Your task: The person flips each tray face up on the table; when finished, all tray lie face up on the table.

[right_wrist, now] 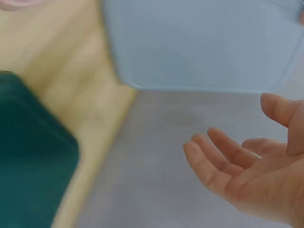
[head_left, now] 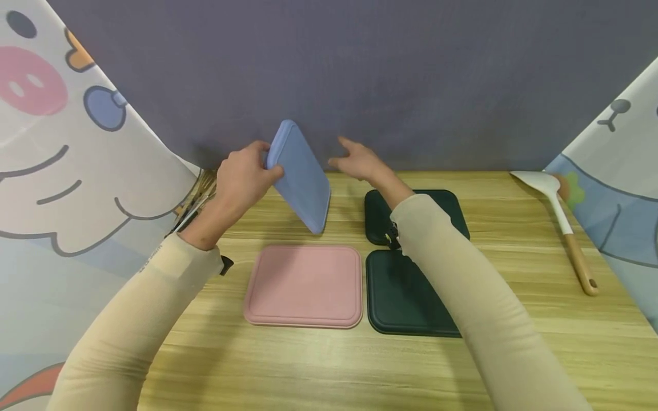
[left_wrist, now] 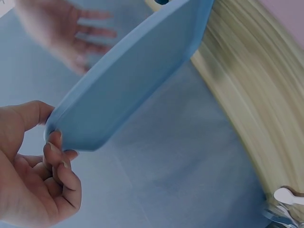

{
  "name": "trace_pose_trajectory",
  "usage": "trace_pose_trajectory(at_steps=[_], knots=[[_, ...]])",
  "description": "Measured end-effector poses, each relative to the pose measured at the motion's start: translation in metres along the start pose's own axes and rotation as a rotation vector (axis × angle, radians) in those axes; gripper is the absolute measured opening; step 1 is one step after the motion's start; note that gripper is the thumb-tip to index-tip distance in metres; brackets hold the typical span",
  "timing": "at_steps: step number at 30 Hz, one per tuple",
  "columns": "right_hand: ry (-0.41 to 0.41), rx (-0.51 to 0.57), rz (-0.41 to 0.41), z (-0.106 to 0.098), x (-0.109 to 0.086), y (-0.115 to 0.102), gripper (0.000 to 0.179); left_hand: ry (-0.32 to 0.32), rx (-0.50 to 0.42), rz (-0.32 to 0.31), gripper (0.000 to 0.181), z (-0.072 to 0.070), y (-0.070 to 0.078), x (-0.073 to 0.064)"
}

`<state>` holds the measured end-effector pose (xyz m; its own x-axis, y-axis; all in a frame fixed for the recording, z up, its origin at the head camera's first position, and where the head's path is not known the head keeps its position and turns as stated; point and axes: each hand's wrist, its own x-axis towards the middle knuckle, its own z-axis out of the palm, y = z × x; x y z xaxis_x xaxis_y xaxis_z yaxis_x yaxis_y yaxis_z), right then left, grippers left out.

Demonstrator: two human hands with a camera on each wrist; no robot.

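Note:
My left hand (head_left: 245,171) pinches a light blue, shallow rectangular tray-like piece (head_left: 303,174) by its upper edge, thumb on one face and fingers behind. The piece is tilted up on edge over the back of the table, its lower corner close to the wood. In the left wrist view, the blue piece (left_wrist: 128,80) shows a raised rim and rounded corners. Off to its right, my right hand (head_left: 360,161) is in the air with fingers spread, holding nothing. The right wrist view shows that hand (right_wrist: 251,166) palm up, apart from the blue piece (right_wrist: 199,42).
A pink rectangular piece (head_left: 304,285) lies flat in front. Beside it lie two dark green ones, one nearer (head_left: 406,302) and one farther (head_left: 437,205), partly under my right arm. A white spatula (head_left: 560,214) with a wooden handle lies right; utensils (head_left: 197,197) lie at left.

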<state>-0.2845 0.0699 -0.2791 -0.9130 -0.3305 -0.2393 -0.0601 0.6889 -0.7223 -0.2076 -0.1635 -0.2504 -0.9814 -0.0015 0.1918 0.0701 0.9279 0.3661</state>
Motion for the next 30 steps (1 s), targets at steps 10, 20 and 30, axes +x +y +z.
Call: trace_pose_trajectory(at_steps=[10,20,30], knots=[[-0.014,-0.049,0.074,-0.016,-0.001,-0.063,0.072,-0.007,0.019,0.018,0.053,0.005,0.019,0.004],[-0.022,-0.019,0.146,-0.022,0.005,-0.077,0.066,-0.023,0.039,0.063,0.051,0.013,0.042,0.006],[-0.037,-0.029,0.190,-0.030,-0.001,-0.090,0.074,-0.003,0.025,0.117,0.052,0.019,0.054,0.004]])
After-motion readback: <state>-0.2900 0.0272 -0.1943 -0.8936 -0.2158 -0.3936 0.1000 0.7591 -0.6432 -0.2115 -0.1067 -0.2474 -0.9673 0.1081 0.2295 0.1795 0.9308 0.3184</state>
